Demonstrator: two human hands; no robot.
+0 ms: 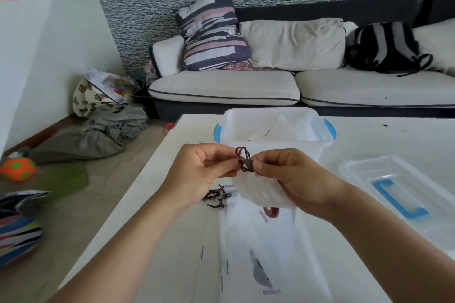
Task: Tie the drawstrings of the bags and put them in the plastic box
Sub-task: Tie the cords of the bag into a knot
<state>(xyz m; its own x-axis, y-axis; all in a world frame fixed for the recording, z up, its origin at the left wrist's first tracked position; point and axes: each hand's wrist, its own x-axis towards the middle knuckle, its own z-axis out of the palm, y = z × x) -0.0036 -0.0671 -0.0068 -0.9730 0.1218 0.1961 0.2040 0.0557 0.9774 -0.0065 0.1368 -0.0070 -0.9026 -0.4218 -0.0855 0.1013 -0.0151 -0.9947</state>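
A small white drawstring bag (262, 188) is held up above the white table (369, 145), just in front of the translucent plastic box (275, 141) with blue latches. Its dark brown drawstring (244, 159) is gathered into loops at the bag's puckered mouth. The cord is pinched by the left hand (197, 172) between thumb and curled fingertips on one side, and by the right hand (293, 177) on the other, whose remaining fingers are wrapped round the bunched neck of the fabric. Both grips are closed tightly on cord or cloth.

The knot is judged to be in the making, not yet drawn tight. The fabric looks thin, soft and very light, so it would collapse wherever it is squeezed; the firmest hold is at the gathered neck, where it is already taken. The cord seems thin and limp (it may slip through if tension is released), so the loops are best kept pinched close to the crossing.

More white bags (261, 248) lie flat on the table beneath the wrists, with another tangle of brown cords (216, 197) beside them. The box's clear lid (398, 187) rests to the right, and something white is seen inside the box.
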